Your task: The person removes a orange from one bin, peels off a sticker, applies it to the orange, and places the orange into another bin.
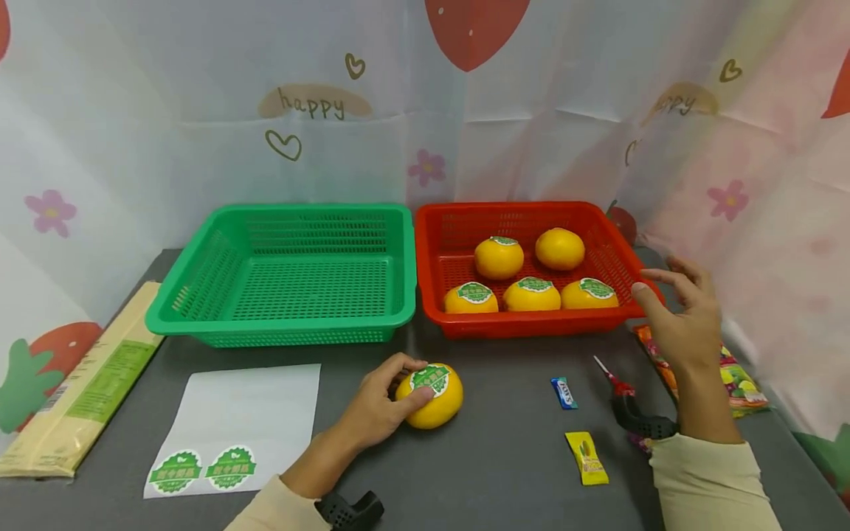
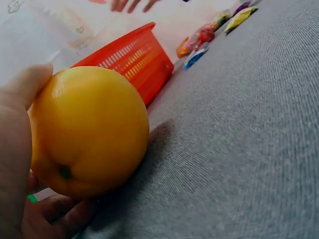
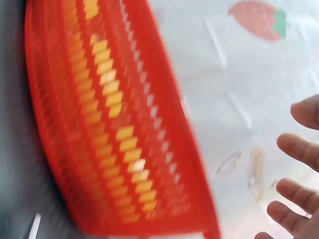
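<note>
Head view: left hand (image 1: 375,409) on the grey worktop (image 1: 505,457), fingers curled round an orange (image 1: 432,396) with a green round sticker (image 1: 430,379) on top; orange sits on the worktop just in front of the gap between the two baskets. Right hand (image 1: 684,313) hangs in the air just beside the red basket's (image 1: 531,324) right front corner, fingers apart and relaxed, holding nothing. Red basket holds five oranges, four with green stickers showing, one at back right (image 1: 560,248) with none visible. Green basket (image 1: 279,321) stands just left of the red one, rims near touching. Sticker sheet (image 1: 232,428) lies front left with two green stickers on its lower edge; a long cream packet (image 1: 86,391) lies along the left edge. Near the right forearm: blue candy wrapper (image 1: 564,392), yellow candy wrapper (image 1: 586,458), red-handled scissors (image 1: 614,380), a colourful snack bag (image 1: 737,380) partly behind the arm. Left wrist view: orange (image 2: 89,132) fills the left half, thumb (image 2: 25,89) pressed on its upper side, fingers (image 2: 60,209) under it, stem dimple facing the camera; red basket (image 2: 132,59) behind it, wrappers blurred at the far end. Right wrist view: blurred red basket wall (image 3: 114,134) running diagonally, right hand's fingertips (image 3: 299,147) spread at the right edge, well apart from the rim, nothing in the grip.
</note>
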Demonstrator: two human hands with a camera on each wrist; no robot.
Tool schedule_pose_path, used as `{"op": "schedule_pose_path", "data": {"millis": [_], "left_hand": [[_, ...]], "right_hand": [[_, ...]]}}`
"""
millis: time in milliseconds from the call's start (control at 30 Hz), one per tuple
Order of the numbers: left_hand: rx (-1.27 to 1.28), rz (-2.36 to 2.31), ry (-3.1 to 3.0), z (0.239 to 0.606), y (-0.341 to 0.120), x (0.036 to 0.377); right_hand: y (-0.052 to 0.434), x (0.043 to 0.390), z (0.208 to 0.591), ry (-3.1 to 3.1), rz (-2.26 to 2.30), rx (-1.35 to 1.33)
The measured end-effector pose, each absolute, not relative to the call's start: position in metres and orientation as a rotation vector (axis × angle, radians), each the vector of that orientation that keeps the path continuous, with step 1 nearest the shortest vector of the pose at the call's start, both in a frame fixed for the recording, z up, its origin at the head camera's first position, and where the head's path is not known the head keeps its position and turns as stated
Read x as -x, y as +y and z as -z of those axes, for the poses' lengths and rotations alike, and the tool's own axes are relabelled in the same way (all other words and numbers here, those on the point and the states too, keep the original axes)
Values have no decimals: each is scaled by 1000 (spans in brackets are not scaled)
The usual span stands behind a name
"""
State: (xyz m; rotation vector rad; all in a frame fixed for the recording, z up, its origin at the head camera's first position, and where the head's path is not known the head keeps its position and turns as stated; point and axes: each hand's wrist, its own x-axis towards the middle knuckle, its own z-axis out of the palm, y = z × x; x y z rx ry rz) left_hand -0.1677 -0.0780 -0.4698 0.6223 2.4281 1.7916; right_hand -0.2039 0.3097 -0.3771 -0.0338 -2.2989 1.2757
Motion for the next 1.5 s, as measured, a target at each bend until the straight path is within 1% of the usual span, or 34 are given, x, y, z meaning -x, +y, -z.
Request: {"op": "schedule_pose_path", "data": {"millis": [267,500,700,833,967,1133,1267,1333,1500], "left_hand": [[-667,-1678,2555,466,-77,163],[-706,-1578,2607,461,-72,163],[-724,-1495,2667,440,-72,166],[-839,-1493,2704,406,-66,169],[-924,-1536,2691,361,-57,190],[-846,-1504,2627,326,-46,235],[-735,-1316,2570,316,-33,277],[-652,-1203,2556,317,-23,296],[-465,-1026,2591,326,3,329]], "right_hand": [[329,212,401,-2496,-1336,101],[337,216,405,-2665,-1223,190],[338,219,399,-2701,-1194,213],[338,218,400,-2727,-1187,209],[337,216,401,-2730,-1185,203],[335,212,408,-2722,-1228,203],[334,210,408,-2707,-1249,215],[335,210,407,-2702,-1254,216],[340,213,403,-2681,-1254,198]]}}
